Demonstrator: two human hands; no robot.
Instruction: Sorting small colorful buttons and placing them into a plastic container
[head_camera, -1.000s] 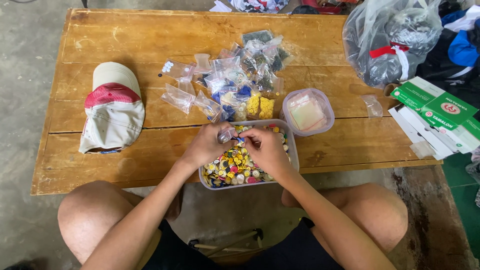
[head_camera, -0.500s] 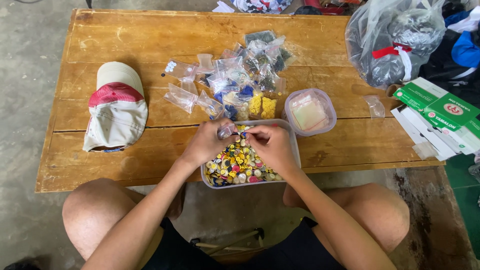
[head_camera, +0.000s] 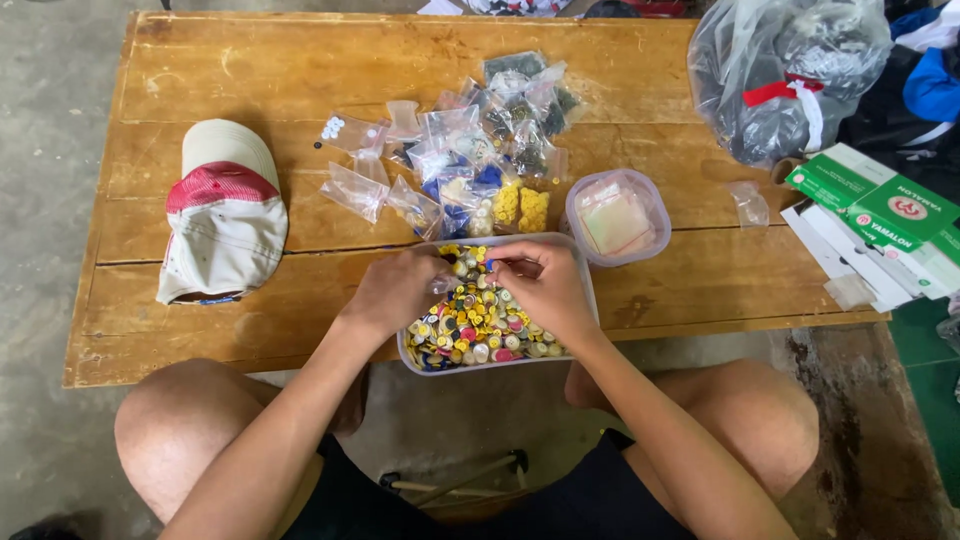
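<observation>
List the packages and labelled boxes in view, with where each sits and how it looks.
Green boxes: right table edge, flat, green and white, red round emblem.
Small clear bags: table centre, holding dark, blue and yellow bits.
Large plastic bag: top right, clear, dark contents, red-and-white tie.
Round tub: right of centre, clear with a lilac rim.
Clear tray: under both hands, full of coloured buttons.

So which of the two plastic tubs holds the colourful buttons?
The rectangular tub under both hands, at the table's near edge; the round tub beside it holds only clear little bags.
</observation>
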